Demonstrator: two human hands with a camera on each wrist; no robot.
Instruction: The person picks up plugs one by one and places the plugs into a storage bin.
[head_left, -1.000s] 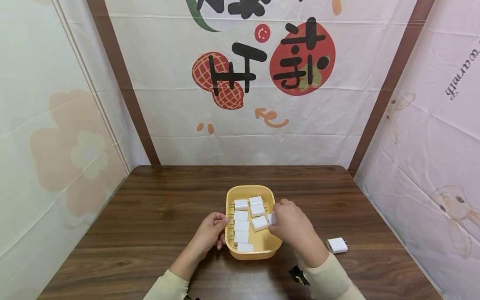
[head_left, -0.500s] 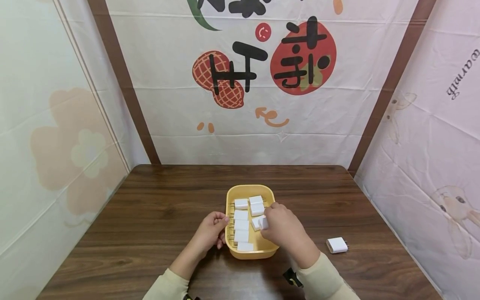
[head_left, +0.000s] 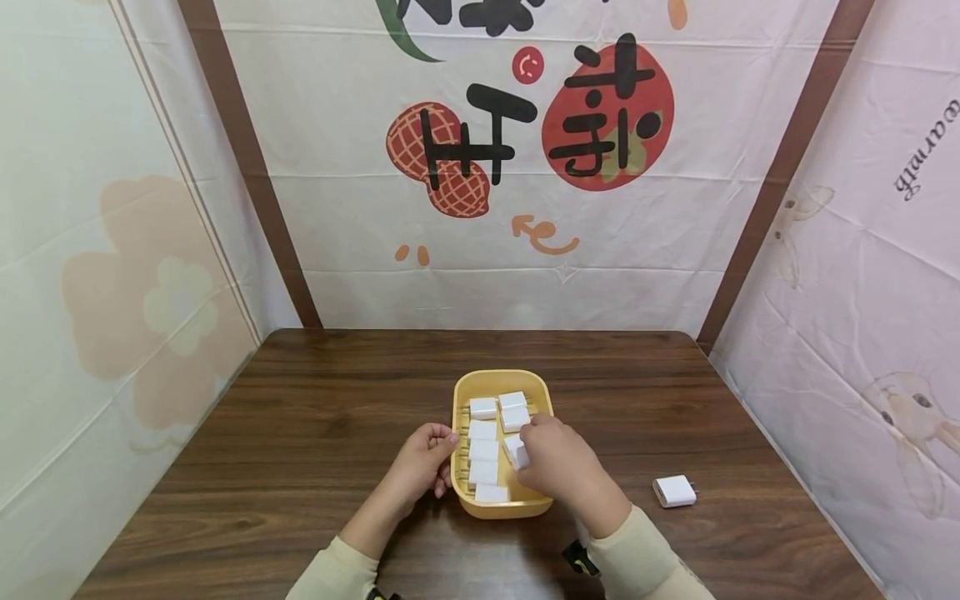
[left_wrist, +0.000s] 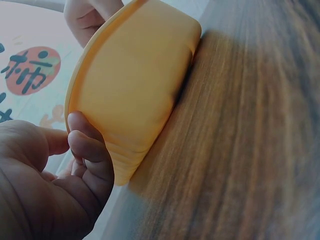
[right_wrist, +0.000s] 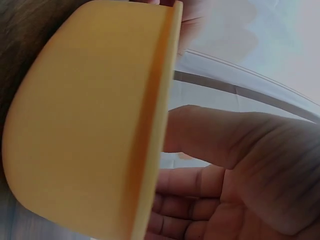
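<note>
My left hand [head_left: 420,463] pinches the left rim of a yellow plastic box [head_left: 491,385], thumb and fingers on either side of its edge in the left wrist view. Inside the box lie several white charger plugs [head_left: 482,451], most in a column along the left wall with their prongs pointing left. Reaching over the right rim, my right hand [head_left: 561,463] holds a white charger plug [head_left: 521,455] low in the box, beside another one lying tilted. The right wrist view shows that hand's fingers going behind the yellow wall, so their tips and the held plug are hidden there.
One more white charger plug [head_left: 675,491] lies on the brown wooden table [head_left: 337,417] to the right of the box. Printed fabric walls [head_left: 480,292] stand behind the table and at both sides.
My right hand has moved left and slightly down with the charger plug, from the box's right wall towards its middle. The left hand stays at the rim.
</note>
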